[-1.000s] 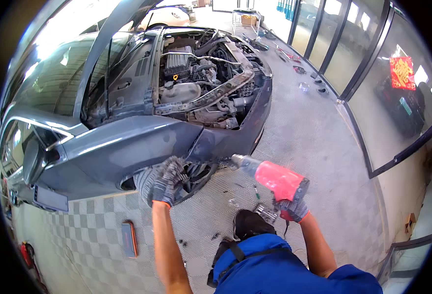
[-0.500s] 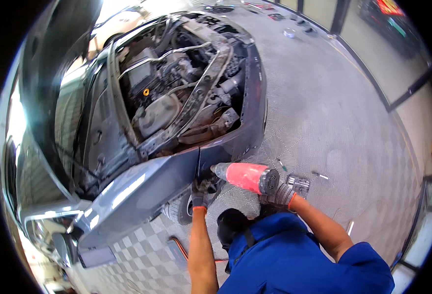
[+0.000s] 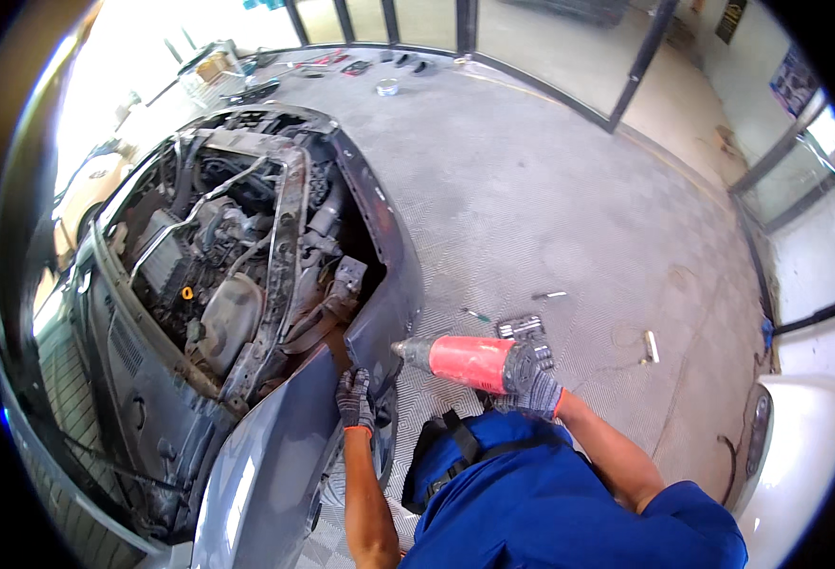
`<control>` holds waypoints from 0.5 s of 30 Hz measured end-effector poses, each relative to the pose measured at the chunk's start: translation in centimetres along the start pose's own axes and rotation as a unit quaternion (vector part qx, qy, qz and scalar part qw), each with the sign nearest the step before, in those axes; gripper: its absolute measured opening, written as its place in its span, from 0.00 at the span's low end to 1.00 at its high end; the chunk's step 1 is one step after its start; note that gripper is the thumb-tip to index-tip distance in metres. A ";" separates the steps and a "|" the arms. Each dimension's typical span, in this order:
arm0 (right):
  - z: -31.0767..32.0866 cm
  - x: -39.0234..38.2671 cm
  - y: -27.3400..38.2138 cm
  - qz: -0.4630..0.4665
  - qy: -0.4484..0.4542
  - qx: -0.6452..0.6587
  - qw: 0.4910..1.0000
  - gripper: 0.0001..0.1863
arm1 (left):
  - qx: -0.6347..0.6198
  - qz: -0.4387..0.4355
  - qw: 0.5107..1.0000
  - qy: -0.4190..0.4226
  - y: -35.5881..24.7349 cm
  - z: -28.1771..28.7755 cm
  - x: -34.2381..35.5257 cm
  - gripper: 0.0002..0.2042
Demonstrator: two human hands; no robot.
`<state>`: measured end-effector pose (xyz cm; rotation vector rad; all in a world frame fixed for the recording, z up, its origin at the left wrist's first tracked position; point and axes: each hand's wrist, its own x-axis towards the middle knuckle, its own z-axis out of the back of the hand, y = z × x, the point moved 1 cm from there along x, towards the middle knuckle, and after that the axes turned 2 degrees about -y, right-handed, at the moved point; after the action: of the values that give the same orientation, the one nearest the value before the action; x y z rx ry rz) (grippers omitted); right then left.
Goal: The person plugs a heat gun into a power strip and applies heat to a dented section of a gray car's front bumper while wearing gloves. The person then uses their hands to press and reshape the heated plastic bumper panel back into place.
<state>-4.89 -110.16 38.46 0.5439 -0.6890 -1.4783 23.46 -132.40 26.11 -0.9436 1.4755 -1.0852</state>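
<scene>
A red heat gun (image 3: 472, 363) with a grey tapered nozzle is in my right hand (image 3: 539, 394), gloved in striped knit with an orange cuff. Its handle is mostly hidden beneath the red body. The nozzle points left at the corner of a dark grey car. My left hand (image 3: 355, 400), in a matching glove, lies against the seam where the fender (image 3: 280, 431) meets the front bumper (image 3: 397, 256). Its fingers are stretched along the panel edge, apart from the nozzle. The bumper stands away from the fender at the top, leaving a gap.
Left of me the engine bay (image 3: 233, 228) lies exposed under the raised hood. On the patterned floor are a socket set (image 3: 522, 329), a green-handled screwdriver (image 3: 475, 314) and a round tin (image 3: 387, 87). A white car panel (image 3: 797, 455) stands at the right.
My left hand has moved up from the wheel-arch area to the fender-bumper seam. The heat gun stays in my right hand. My view has swung right, showing more floor and wall.
</scene>
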 end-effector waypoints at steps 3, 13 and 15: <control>-2.0 -2.3 1.8 0.016 -0.040 0.017 0.999 0.24 | 0.008 0.045 0.999 0.007 -0.5 0.2 -1.4 0.05; -5.3 -3.1 4.7 0.041 0.029 -0.062 0.997 0.23 | 0.097 -0.062 0.992 -0.056 -0.7 0.1 -2.3 0.16; -4.8 -3.2 4.1 0.001 0.083 -0.034 0.996 0.23 | 0.040 -0.041 0.995 -0.078 0.2 -0.5 -2.6 0.16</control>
<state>1.55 -107.19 37.71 0.6058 -0.5079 -1.4320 23.38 -129.78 26.69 -1.0158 1.2672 -1.0965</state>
